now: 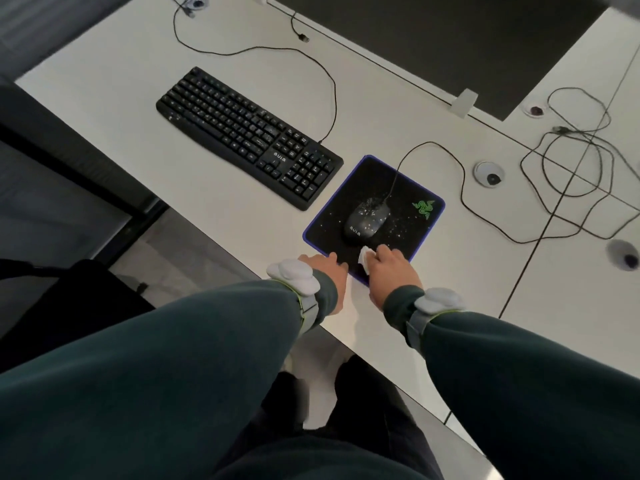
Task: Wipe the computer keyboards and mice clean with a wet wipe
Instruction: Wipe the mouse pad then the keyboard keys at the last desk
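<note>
Head view, looking down over both forearms.

- Right hand: fingers curled, pinching a bunched white wipe at its tips. The wipe sits on the near part of the mouse pad.
- Left hand: holds nothing. Its fingers lie fairly straight on the pad's near corner, seemingly steadying it. The hands are close, side by side, not touching.
- Mouse: on the pad, just beyond the wipe and apart from it, ahead of the right hand and slightly left. Its long axis runs diagonally, the logo end towards the hands and the cable end pointing away and right. Pale specks show on its back and on the pad around it.
- Keyboard: on the counter, beyond and to the left of both hands. Its long axis is slanted, the right-hand end beside the pad. It is speckled too.

Judgement: the mouse comes first. The right hand is nearer and already has the wipe, so a short push forward along the mouse's axis should do. The keyboard needs a reach leftward.
</note>
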